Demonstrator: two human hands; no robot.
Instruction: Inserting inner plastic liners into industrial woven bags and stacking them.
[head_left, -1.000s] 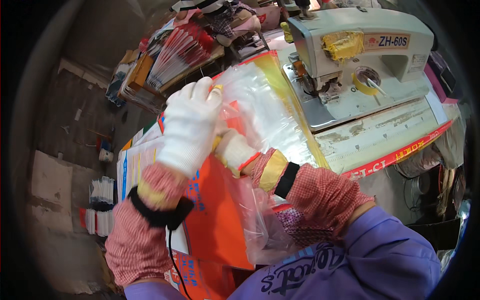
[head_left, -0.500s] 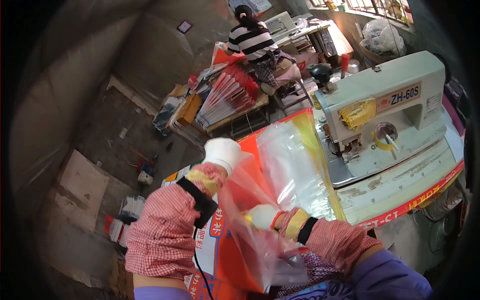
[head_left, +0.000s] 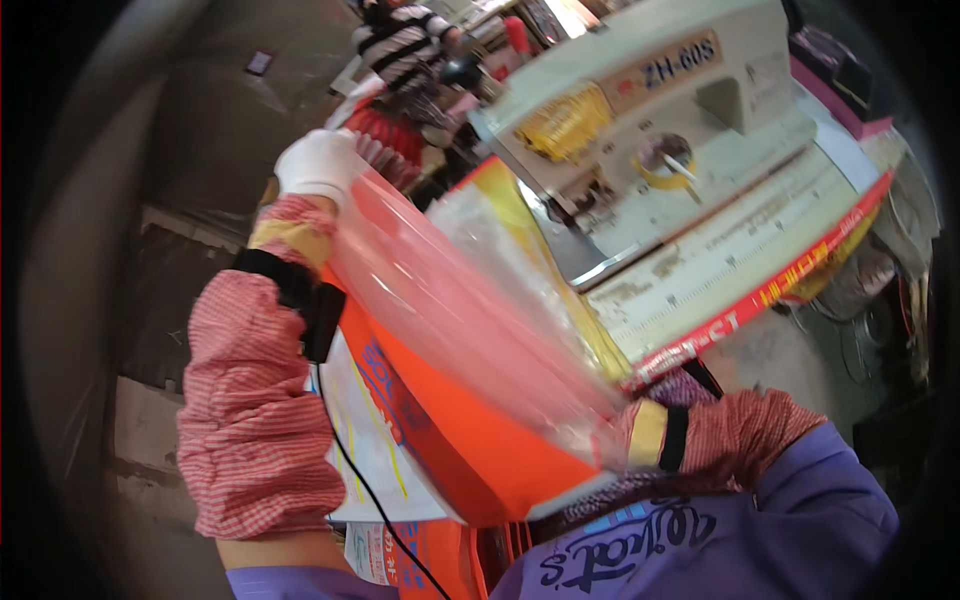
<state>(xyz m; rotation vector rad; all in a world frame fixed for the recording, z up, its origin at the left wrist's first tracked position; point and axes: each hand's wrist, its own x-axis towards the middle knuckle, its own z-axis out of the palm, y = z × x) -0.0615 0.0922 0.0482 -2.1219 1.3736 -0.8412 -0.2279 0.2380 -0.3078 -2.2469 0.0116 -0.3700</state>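
Note:
A clear plastic bag (head_left: 460, 310) is stretched slantwise between my two hands, pulled into long folds. My left hand (head_left: 318, 165), in a white glove, is raised at the far left and closed on one end of it. Low on the right, near my body, the other end gathers at my right hand (head_left: 610, 440); the film and blur partly hide its fingers, which seem closed on the plastic. Under the film lies an orange and white printed sack (head_left: 440, 400). Another clear plastic piece with a yellow edge (head_left: 560, 290) rests beside the sewing machine.
A pale green industrial sewing machine (head_left: 640, 110) stands to the right on its worn table (head_left: 730, 240), which has a red printed strip along the front edge. A black cord (head_left: 350, 465) hangs from my left wrist. Farther back, a person in a striped top (head_left: 400, 50) sits by red stacked material.
My left hand has gone up and to the left, and my right hand down and to the right, drawing the clear plastic bag out long. The view has turned and shifted rightward.

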